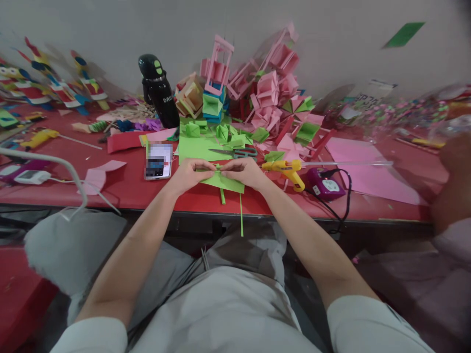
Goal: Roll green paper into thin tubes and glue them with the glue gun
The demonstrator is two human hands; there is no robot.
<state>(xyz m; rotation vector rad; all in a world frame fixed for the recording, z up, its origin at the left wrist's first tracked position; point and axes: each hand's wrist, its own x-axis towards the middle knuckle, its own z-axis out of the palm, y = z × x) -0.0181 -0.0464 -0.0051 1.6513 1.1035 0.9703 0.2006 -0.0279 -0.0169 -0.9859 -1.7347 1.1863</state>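
Observation:
My left hand [192, 175] and my right hand [247, 172] meet near the table's front edge, fingertips pinched close together on a small piece of light green paper [218, 169]. Its exact shape is partly hidden by the fingers. Beneath the hands lies a flat green paper sheet [230, 185]. A rolled green paper stick [222, 196] pokes out toward me, and a thin green strip [242, 215] hangs over the edge. Just beyond the hands rest dark-handled scissors [245, 153]. To the right of my right hand lies a yellow glue gun [290, 171].
A purple power socket [326, 184] with a black cord sits right, by pink sheets [371, 171]. Left are a phone [158, 162] and a black bottle [160, 93]. Pink folded-paper models [268, 93] pile up behind. Another person's arm [452, 181] is at far right.

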